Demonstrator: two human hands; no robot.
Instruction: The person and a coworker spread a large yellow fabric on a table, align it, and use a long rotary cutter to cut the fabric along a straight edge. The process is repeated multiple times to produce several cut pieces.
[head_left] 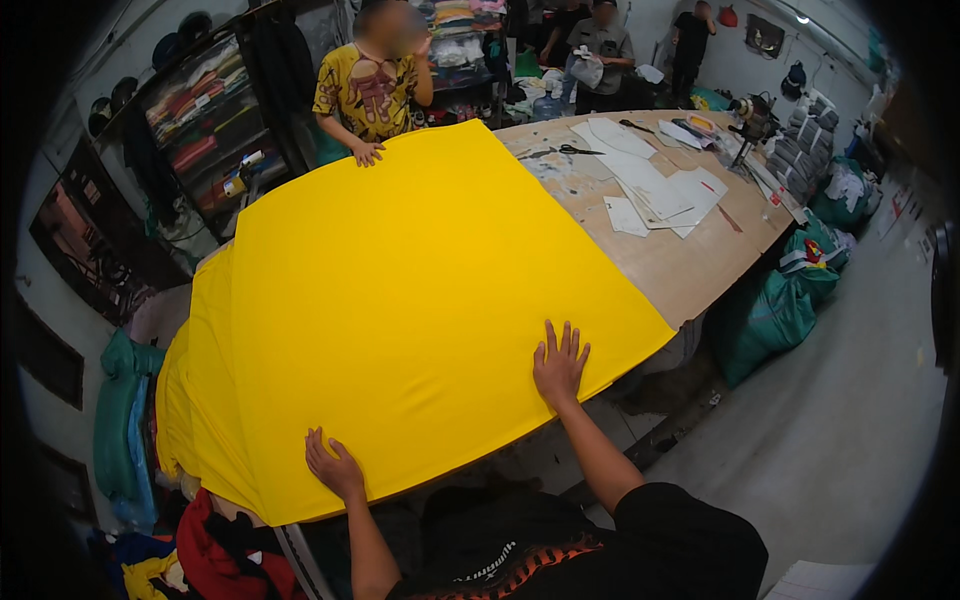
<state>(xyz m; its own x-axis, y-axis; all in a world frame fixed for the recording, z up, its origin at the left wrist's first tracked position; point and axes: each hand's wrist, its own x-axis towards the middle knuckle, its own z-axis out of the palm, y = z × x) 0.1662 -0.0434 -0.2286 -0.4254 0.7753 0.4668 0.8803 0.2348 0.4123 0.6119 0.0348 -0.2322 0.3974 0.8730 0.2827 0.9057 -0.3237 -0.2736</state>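
A large sheet of yellow fabric lies spread over the table, bunched in folds along its left side. My left hand rests flat on it near the front left edge, fingers apart. My right hand lies open on the fabric farther right, fingers spread. Across the table, a person in a patterned yellow shirt has one hand on the fabric's far edge and the other raised near the head.
The wooden tabletop holds paper patterns, scissors and a machine. Green sacks stand below at right, others at left, with piled garments. Shelves and several other people are at the back.
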